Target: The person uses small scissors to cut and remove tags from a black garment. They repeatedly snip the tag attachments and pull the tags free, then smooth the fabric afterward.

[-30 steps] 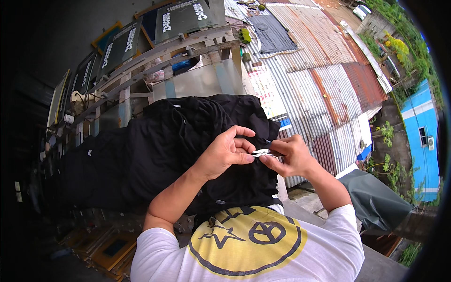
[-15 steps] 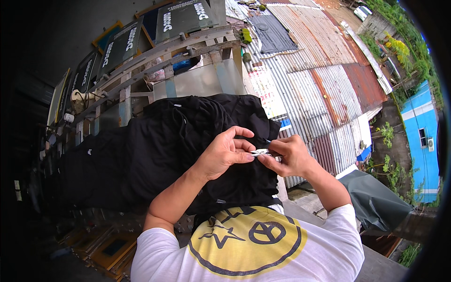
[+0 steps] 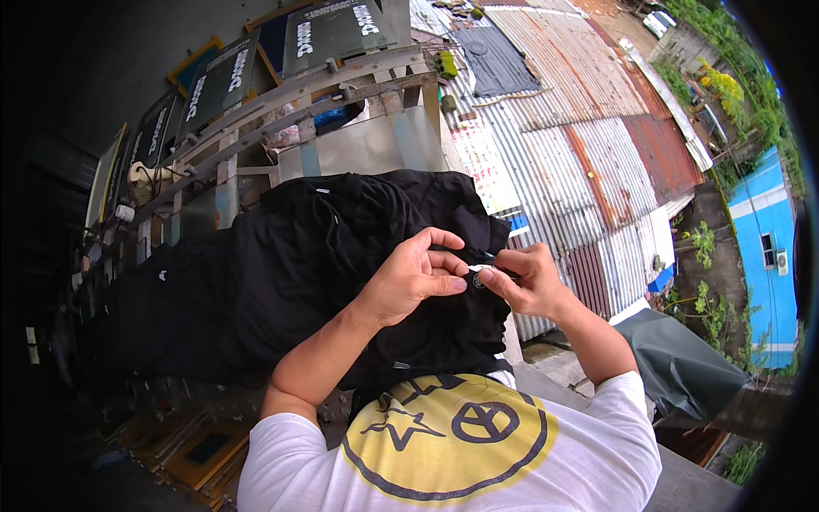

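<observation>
Both my hands meet over a heap of black cloth garments (image 3: 281,264) in front of my chest. Between my fingertips is a small white tag-like piece (image 3: 480,268), with a dark round mark just below it. My right hand (image 3: 531,280) pinches the piece between thumb and bent fingers. A short bluish tip sticks out above those fingers; its kind is hidden. My left hand (image 3: 408,277) grips at the piece's left end with thumb and curled fingers, its index finger raised. What exactly lies under the left fingertips is partly covered.
A metal rack (image 3: 341,98) with dark printed frames (image 3: 337,38) stands beyond the garments. Rusty corrugated roofing (image 3: 572,154) lies below on the right. A dark green sheet (image 3: 678,363) hangs at lower right. Wooden frames (image 3: 200,452) sit at lower left.
The white piece has turned and shows less between my fingers; a dark round mark now appears below it. My right thumb has moved up over the piece. The left hand has barely shifted.
</observation>
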`<action>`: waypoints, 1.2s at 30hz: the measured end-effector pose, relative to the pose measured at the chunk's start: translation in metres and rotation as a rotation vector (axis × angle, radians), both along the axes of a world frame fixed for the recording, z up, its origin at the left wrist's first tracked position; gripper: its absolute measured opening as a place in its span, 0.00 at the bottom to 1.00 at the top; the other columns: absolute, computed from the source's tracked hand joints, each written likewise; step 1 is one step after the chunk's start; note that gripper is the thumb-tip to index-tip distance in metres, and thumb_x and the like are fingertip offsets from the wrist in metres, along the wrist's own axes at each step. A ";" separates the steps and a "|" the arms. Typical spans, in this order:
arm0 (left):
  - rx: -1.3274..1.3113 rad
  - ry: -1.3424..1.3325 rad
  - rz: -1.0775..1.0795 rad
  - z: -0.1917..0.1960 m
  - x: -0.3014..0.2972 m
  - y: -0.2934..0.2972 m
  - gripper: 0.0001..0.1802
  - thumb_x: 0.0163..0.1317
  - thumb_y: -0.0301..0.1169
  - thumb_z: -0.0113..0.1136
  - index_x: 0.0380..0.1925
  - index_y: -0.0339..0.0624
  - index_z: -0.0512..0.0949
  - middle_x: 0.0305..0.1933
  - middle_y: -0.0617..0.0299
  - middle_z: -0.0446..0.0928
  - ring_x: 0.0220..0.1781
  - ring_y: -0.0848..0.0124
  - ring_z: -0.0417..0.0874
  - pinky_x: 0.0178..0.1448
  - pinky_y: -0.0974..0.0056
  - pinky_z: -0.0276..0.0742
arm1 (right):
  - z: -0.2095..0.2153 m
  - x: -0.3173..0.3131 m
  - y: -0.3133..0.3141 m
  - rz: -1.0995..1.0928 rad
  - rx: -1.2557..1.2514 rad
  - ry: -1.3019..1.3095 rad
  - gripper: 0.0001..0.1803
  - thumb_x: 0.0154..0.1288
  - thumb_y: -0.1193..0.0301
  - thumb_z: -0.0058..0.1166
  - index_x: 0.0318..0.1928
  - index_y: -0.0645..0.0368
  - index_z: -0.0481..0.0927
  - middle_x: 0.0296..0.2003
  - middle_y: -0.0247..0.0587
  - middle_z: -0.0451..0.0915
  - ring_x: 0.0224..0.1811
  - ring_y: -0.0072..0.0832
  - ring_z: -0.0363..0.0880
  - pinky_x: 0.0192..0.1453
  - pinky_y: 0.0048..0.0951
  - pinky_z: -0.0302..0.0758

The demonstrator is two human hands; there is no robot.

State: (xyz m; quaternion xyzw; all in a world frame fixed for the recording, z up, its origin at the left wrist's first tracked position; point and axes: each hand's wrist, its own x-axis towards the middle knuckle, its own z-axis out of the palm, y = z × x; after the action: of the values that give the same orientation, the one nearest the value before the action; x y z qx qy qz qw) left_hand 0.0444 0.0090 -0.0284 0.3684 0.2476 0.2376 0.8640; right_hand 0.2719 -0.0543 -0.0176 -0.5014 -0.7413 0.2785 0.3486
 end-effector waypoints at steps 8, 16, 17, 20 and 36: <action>0.020 0.004 0.028 0.000 -0.003 0.002 0.28 0.58 0.13 0.67 0.56 0.35 0.68 0.46 0.56 0.79 0.49 0.72 0.82 0.56 0.69 0.82 | -0.006 0.010 -0.004 -0.050 -0.332 0.277 0.22 0.70 0.55 0.59 0.31 0.62 0.76 0.17 0.33 0.68 0.21 0.20 0.63 0.25 0.29 0.62; 0.078 -0.036 0.047 -0.003 -0.007 0.003 0.27 0.56 0.12 0.67 0.55 0.36 0.70 0.46 0.60 0.76 0.49 0.74 0.79 0.55 0.70 0.80 | -0.008 -0.008 -0.014 0.088 -0.325 0.477 0.21 0.67 0.70 0.65 0.33 0.53 0.60 0.32 0.30 0.69 0.34 0.16 0.64 0.39 0.20 0.64; 0.094 -0.040 0.044 -0.003 -0.007 0.003 0.26 0.57 0.12 0.67 0.55 0.36 0.70 0.47 0.60 0.75 0.49 0.74 0.79 0.55 0.70 0.80 | -0.009 -0.011 -0.013 0.083 -0.321 0.549 0.22 0.67 0.72 0.65 0.33 0.53 0.59 0.32 0.31 0.69 0.34 0.17 0.64 0.39 0.21 0.64; 0.240 -0.047 0.065 0.001 -0.007 0.001 0.26 0.57 0.12 0.66 0.54 0.37 0.71 0.49 0.60 0.74 0.49 0.75 0.79 0.55 0.70 0.79 | -0.009 -0.013 -0.012 0.077 -0.292 0.584 0.22 0.66 0.78 0.63 0.33 0.52 0.58 0.33 0.32 0.71 0.35 0.17 0.64 0.39 0.21 0.65; 0.313 -0.005 0.304 0.008 -0.002 -0.014 0.09 0.58 0.12 0.65 0.38 0.33 0.83 0.50 0.63 0.74 0.44 0.78 0.82 0.51 0.74 0.79 | -0.002 -0.029 -0.017 -0.005 0.470 0.190 0.26 0.51 0.85 0.72 0.30 0.57 0.62 0.39 0.50 0.82 0.34 0.33 0.83 0.31 0.27 0.75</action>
State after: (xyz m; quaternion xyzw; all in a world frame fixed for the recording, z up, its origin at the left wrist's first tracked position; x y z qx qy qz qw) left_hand 0.0421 -0.0052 -0.0204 0.4559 0.2580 0.4018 0.7511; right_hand 0.2424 -0.0708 -0.0194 -0.3801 -0.7484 0.1434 0.5243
